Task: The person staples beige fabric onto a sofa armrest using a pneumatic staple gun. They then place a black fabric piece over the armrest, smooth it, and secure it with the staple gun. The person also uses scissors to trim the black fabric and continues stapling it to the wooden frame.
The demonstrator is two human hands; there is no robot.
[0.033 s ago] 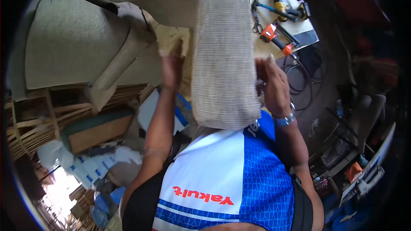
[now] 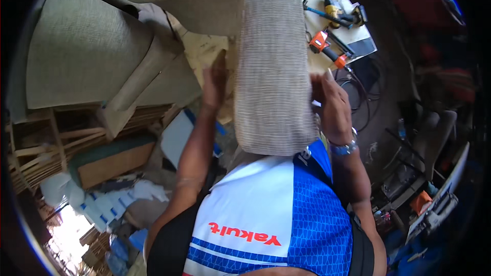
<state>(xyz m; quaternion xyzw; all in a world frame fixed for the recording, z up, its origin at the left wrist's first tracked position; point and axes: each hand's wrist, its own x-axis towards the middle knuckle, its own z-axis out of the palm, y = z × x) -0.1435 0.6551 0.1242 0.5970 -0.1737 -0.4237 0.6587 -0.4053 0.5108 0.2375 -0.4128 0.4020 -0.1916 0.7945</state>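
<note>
Cushion (image 2: 273, 71) stands lengthwise in front of the shirt (image 2: 243, 199), between the hands, which are apart. Left hand (image 2: 217, 82): fingers extended, just off cushion's left side, blurred. Right hand (image 2: 333, 105): at cushion's right side, fingers partly hidden; can't tell if it grips. Right of cushion's far end, on the surface (image 2: 361, 32): hammer (image 2: 322, 13), drill (image 2: 332, 6), orange nailer (image 2: 320, 41). Left of cushion: upholstered seat (image 2: 92, 51).

White-and-blue shirt (image 2: 261, 207), silvery wristband (image 2: 346, 147)
</note>
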